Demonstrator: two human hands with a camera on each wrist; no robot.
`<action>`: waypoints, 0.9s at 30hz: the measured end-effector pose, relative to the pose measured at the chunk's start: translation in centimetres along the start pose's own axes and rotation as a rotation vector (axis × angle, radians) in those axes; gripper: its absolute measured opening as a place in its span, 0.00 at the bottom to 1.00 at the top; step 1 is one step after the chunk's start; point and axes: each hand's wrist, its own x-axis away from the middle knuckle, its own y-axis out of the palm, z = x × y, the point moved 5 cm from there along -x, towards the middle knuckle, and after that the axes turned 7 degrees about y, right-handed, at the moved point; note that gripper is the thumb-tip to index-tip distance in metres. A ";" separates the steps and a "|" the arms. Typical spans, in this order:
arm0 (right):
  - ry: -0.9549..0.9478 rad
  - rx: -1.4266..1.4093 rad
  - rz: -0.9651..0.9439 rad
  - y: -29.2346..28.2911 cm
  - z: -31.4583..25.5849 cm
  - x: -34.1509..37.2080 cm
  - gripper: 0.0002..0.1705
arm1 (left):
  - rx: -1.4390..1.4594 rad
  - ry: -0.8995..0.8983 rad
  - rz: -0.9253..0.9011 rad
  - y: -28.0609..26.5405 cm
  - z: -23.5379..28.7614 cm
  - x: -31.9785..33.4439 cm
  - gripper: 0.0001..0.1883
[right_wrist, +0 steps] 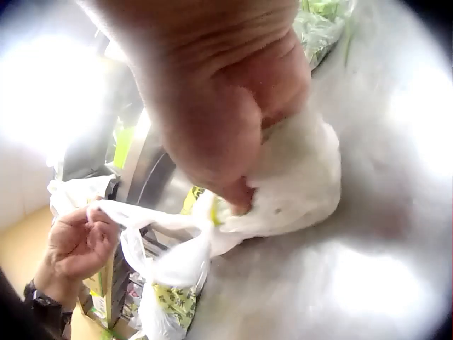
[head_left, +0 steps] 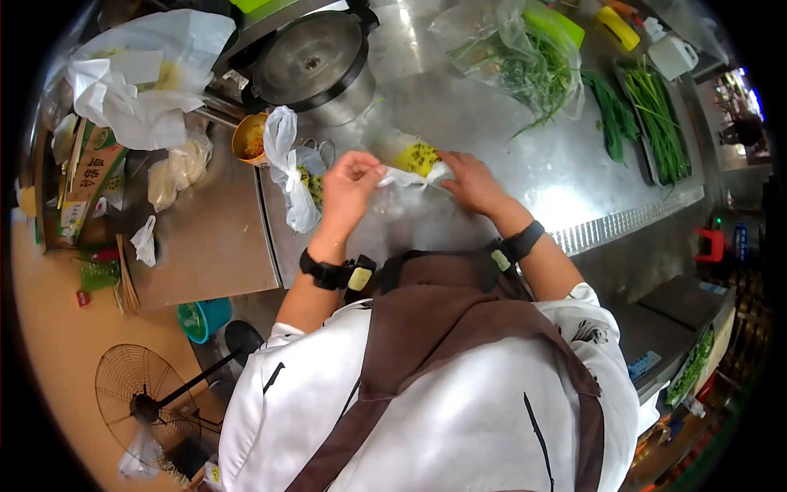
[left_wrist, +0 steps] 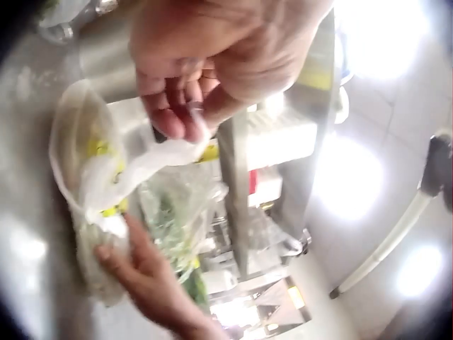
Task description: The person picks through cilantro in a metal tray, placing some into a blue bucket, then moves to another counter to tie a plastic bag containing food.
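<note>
A white plastic bag with yellow, dark-flecked contents lies on the steel counter in front of the person. The left hand pinches a stretched, twisted end of the bag between thumb and fingertips, pulling it out to the left. At the bag's other side, the right hand grips its body; in the right wrist view the thumb presses into the plastic. Left of the left hand sits a second bag, knotted, with similar yellow showing through.
Behind the hands stands a large lidded pot, beside an orange-yellow cup and scissors. Bagged greens lie at the back right, near a tray of long green stalks. A fan stands at lower left.
</note>
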 end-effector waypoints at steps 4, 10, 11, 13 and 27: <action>0.069 -0.090 -0.099 -1.0 -0.3 -0.5 0.31 | 0.269 -0.077 0.066 0.7 2.6 1.2 0.05; -0.284 -0.060 0.107 -1.0 -3.9 -1.1 0.22 | 0.272 -0.067 -0.053 3.4 1.9 1.8 0.07; -0.279 -0.052 0.096 -0.9 -3.6 -1.5 0.18 | 0.245 -0.062 -0.123 3.2 1.3 2.0 0.08; -0.318 -0.108 0.132 -0.5 -3.2 -2.0 0.08 | 0.304 -0.029 -0.060 3.6 1.8 1.8 0.10; 0.167 -0.930 -0.157 2.8 -0.7 -2.2 0.08 | -0.835 0.411 -0.225 3.9 -3.9 0.6 0.10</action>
